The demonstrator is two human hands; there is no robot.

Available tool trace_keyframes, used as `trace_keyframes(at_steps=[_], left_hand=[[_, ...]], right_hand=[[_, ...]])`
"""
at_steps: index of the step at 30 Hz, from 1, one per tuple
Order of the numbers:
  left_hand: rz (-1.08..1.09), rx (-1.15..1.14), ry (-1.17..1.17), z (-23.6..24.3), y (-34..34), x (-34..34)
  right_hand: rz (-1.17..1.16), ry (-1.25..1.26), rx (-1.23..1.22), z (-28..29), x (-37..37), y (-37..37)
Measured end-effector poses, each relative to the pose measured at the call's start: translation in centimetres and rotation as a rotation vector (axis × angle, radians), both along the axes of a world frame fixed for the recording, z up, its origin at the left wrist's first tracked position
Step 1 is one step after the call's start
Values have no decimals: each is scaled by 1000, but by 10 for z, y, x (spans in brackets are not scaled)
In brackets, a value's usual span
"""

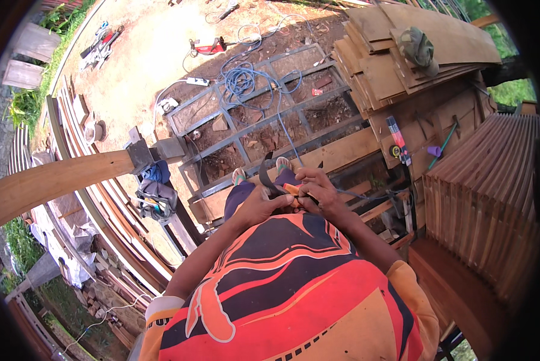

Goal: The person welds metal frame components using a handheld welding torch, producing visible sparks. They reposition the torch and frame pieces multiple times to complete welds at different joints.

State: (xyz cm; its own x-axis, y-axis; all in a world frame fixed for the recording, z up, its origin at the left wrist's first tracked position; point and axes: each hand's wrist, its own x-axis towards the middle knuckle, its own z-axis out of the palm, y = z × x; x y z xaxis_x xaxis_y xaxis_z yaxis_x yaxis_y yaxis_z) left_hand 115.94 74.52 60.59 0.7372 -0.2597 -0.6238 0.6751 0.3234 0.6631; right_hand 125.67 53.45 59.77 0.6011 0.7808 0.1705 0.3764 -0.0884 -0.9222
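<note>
Both hands meet in front of my waist, just beyond the hem of my orange, red and black shirt (282,259). A black strap (265,173) curves up from between them, its loose end sticking out ahead. My left hand (266,206) is closed on the strap, thumb pointing right. Curled fingers of my right hand (321,191) pinch a dark part of it close by. Between the hands shows a small orange-yellow patch (291,189); what it belongs to is unclear. The strap's fastening is hidden by the fingers.
A metal frame (240,147) lies ahead of my feet, with a coiled blue cable (240,81) over it. Stacked plywood sheets (366,66) bear a camouflage cap (415,48). Slatted wood (480,192) stands right. A wooden beam (59,180) juts in from the left.
</note>
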Motion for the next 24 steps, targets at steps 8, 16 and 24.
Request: trace_keyframes(at_steps=[8, 16, 24], left_hand=[[272, -127, 209, -7, -3, -4], [258, -36, 221, -3, -2, -7], [362, -121, 274, -7, -6, -8]], right_hand=[[92, 29, -162, 10, 3, 11], [36, -267, -198, 17, -3, 24], [50, -456, -219, 24, 2, 21]])
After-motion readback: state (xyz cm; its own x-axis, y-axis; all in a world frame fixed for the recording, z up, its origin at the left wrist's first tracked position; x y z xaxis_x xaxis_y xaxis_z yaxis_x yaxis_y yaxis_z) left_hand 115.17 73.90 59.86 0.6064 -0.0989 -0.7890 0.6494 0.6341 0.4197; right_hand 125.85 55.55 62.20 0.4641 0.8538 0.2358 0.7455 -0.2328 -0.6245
